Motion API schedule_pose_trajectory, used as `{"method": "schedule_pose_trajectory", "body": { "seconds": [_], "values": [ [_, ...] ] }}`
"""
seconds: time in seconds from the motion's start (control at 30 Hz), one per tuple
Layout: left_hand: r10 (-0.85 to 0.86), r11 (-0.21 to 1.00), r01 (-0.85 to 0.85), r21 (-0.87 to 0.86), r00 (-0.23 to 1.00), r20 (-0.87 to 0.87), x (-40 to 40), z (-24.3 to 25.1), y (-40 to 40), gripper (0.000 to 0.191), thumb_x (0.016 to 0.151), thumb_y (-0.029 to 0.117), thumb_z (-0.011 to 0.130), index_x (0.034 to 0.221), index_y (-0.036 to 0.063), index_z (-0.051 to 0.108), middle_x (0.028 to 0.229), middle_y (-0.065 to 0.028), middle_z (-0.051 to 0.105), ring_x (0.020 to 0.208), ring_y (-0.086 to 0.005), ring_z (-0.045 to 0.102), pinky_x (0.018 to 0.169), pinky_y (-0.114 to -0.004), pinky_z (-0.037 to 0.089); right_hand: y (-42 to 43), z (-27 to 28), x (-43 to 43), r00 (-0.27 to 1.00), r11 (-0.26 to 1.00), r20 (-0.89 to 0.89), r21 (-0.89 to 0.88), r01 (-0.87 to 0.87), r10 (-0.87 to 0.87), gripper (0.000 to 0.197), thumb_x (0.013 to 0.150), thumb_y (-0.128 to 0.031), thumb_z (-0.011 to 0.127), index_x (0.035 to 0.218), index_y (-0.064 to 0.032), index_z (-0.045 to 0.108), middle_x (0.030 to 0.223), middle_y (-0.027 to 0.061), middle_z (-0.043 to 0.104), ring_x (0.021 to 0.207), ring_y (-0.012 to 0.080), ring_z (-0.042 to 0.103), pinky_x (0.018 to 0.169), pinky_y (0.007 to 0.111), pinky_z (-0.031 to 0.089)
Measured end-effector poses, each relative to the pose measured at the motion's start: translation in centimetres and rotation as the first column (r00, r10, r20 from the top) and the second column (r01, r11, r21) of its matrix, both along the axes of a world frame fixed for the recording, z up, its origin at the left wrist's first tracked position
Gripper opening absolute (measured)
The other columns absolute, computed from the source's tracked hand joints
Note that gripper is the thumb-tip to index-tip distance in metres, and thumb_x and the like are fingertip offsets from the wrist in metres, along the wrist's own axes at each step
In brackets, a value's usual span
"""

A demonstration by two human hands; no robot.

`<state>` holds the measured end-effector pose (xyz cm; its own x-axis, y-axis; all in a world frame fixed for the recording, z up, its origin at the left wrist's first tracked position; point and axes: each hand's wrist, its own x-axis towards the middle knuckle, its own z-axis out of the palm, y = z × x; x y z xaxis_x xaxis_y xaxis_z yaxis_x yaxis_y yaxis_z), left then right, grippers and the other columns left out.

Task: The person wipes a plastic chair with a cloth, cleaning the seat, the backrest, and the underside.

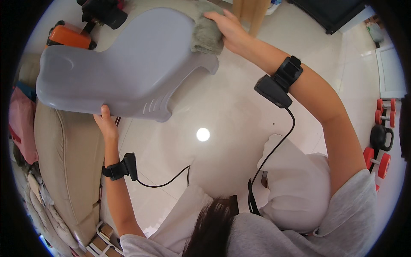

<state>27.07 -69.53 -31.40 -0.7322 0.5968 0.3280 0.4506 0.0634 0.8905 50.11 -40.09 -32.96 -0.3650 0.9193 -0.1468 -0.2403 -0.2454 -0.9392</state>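
A large grey moulded plastic piece (128, 64), curved and with short feet and slots along its near side, fills the upper left. My left hand (106, 123) grips its near edge, thumb on top and fingers hidden beneath. At its right end, my right hand (226, 30) holds a grey-green fluffy cloth (208, 33) against the plastic's edge. Part of the cloth hangs over that edge. Both wrists wear black strapped devices with cables.
A beige leather sofa (67, 154) stands at the left, with a pink bag (23, 125) beyond. An orange case (69, 37) lies behind the plastic piece. Red dumbbells (377, 162) and a black kettlebell (380, 137) line the right side. Wooden legs (249, 14) rise at the top.
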Motion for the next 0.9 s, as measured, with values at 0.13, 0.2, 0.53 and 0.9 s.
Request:
{"method": "schedule_pose_trajectory", "body": {
  "seconds": [0.13,0.2,0.53,0.9],
  "values": [
    [0.003,0.999,0.007,0.047,0.977,-0.215,1.9,3.1,1.3,0.072,0.081,0.050,0.050,0.121,-0.0074,0.032,0.124,-0.0154,0.037,0.116,-0.0215,0.036,0.097,-0.033,0.028,0.5,3.0,-2.2,0.960,0.717,0.273,0.655,-0.237,0.068,0.061,0.071,-0.038,0.064,0.119,-0.0050,0.047,0.106,0.0143,0.056,0.094,0.0286,0.055,0.084,0.037,0.042],
    [0.020,0.991,0.008,0.134,0.979,-0.205,4.3,5.5,3.4,0.073,0.082,0.049,0.051,0.123,-0.0076,0.030,0.128,-0.0163,0.033,0.119,-0.0225,0.033,0.098,-0.034,0.026,1.4,2.1,-4.3,0.875,0.783,0.472,0.503,-0.367,0.107,0.050,0.074,-0.038,0.058,0.114,-0.0087,0.053,0.114,0.0131,0.053,0.103,0.0289,0.051,0.089,0.037,0.038],
    [0.047,0.998,-0.061,0.019,0.506,-0.861,-1.9,16.9,2.4,0.054,0.082,0.030,0.057,0.116,-0.0090,0.043,0.120,-0.0218,0.045,0.114,-0.0268,0.043,0.093,-0.033,0.036,-11.1,0.3,-5.4,0.707,-0.067,0.672,0.734,-0.676,0.219,0.045,0.079,-0.015,0.047,0.123,-0.0079,0.044,0.131,0.0147,0.038,0.124,0.0314,0.031,0.105,0.039,0.022],
    [-0.059,0.981,0.124,0.149,0.922,-0.384,-1.8,17.9,3.2,0.024,0.073,0.035,0.048,0.078,0.0170,0.063,0.121,-0.0015,0.052,0.129,-0.0233,0.026,0.101,-0.033,0.023,3.7,3.1,-16.5,0.544,0.465,0.811,0.574,-0.674,-0.213,0.053,0.078,-0.030,0.043,0.127,-0.0092,0.038,0.128,0.0231,0.038,0.118,0.0371,0.035,0.100,0.042,0.026]
  ]
}}
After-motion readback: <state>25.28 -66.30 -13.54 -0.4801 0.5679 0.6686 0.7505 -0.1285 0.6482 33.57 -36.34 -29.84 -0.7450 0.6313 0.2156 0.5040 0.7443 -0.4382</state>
